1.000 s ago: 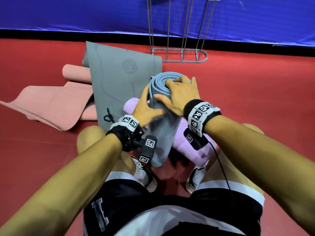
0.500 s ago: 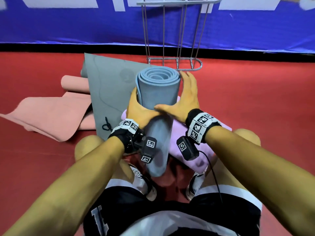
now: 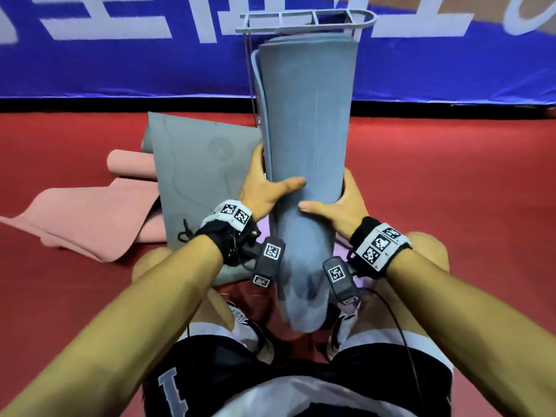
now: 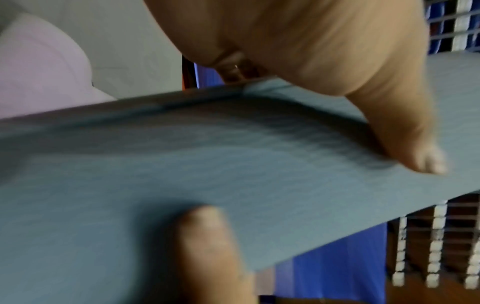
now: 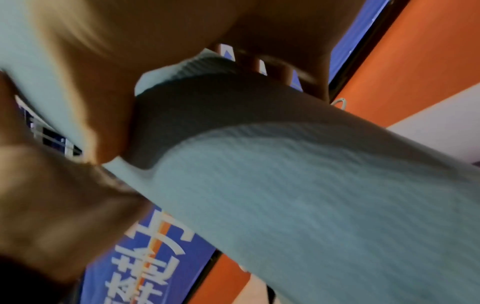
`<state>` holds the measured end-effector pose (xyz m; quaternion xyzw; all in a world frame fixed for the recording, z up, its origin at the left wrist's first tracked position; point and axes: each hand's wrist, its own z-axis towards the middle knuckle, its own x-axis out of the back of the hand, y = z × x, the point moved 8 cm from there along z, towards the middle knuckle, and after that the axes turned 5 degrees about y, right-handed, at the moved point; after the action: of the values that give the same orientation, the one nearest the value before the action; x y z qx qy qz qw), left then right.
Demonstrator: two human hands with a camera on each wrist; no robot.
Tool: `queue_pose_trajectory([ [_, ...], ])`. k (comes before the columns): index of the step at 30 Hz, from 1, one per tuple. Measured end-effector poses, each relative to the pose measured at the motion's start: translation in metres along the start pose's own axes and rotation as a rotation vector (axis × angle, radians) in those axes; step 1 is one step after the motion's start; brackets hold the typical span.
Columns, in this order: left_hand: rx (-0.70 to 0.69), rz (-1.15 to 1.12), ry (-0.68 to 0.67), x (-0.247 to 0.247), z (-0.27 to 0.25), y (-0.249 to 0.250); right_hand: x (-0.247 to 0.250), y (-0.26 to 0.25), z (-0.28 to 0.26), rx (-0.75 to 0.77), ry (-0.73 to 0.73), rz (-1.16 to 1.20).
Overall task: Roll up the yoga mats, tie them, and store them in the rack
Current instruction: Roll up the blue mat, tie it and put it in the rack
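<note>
Four mats are in view. One blue roll (image 3: 304,164) is held upright in front of the person, its lower end above the feet, its top just below the upper frame of the rack (image 3: 307,21). One grey mat (image 3: 195,176) lies open on the red floor (image 3: 451,176) to the left, with a black cord (image 3: 184,231) on its near edge. One pink mat (image 3: 87,215) lies partly unrolled beyond it, further left. One lilac mat (image 3: 346,251) shows only in slivers behind the roll and wrists. There is one rack, a wire frame standing against the blue banner (image 3: 120,55).

Writing: the banner carries large white characters, cut off and not readable in the head view. The shorts (image 3: 186,395) bear a white figure "1". Each wrist band carries square black-and-white code tags.

Grip: the left hand (image 3: 264,188) clasps the roll's left side, thumb laid across the front, fingers wrapped behind out of sight. The right hand (image 3: 337,206) clasps the right side slightly lower, thumb across the front pointing left, fingers behind. The two thumbs lie near each other, apart. In the left wrist view the thumb (image 4: 405,142) presses flat on the roll (image 4: 182,164). The right wrist view is blurred; the palm bears on the roll (image 5: 298,195).
</note>
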<state>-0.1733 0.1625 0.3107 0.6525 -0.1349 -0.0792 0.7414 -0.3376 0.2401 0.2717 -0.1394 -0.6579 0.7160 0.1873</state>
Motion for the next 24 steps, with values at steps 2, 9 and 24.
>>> queue_pose_trajectory([
  [2, 0.004, 0.048, -0.101, -0.015, -0.022, -0.025, 0.005, -0.004, 0.000, -0.024, 0.024, 0.061],
  [9, 0.005, 0.083, -0.130, -0.027, -0.038, -0.054, 0.003, 0.007, -0.003, -0.099, 0.003, 0.109],
  [24, 0.145, 0.067, 0.082, 0.045, -0.050, -0.147, -0.084, 0.107, 0.010, -0.338, -0.286, -0.174],
])
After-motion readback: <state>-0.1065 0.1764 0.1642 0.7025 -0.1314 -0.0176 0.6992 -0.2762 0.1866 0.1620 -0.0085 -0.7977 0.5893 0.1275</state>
